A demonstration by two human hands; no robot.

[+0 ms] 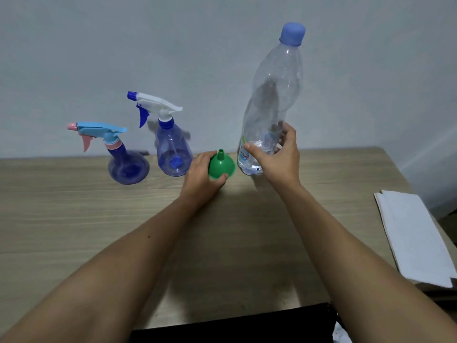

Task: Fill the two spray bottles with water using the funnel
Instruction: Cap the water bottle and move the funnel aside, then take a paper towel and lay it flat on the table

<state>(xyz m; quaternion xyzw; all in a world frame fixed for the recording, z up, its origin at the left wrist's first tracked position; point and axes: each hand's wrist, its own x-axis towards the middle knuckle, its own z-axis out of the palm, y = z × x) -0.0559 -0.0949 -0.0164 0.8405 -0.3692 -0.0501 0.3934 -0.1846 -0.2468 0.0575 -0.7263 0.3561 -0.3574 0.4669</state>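
A green funnel [221, 165] sits wide end down on the wooden table [99, 219], spout pointing up. My left hand [201, 175] grips its rim with thumb and fingers. To its right stands a tall clear water bottle [272, 95] with a blue cap; a little water shows at its bottom. My right hand [275, 155] holds its lower part, near the label. Left of the funnel stands a blue-tinted spray bottle [173, 149] with a white and blue trigger head. Further left is a round purple spray bottle [128, 165] with a light blue and pink head. Both heads are on.
A stack of white paper [415, 233] lies at the table's right edge. A dark object [232, 328] lies along the table's near edge. A pale wall [173, 45] stands directly behind the bottles.
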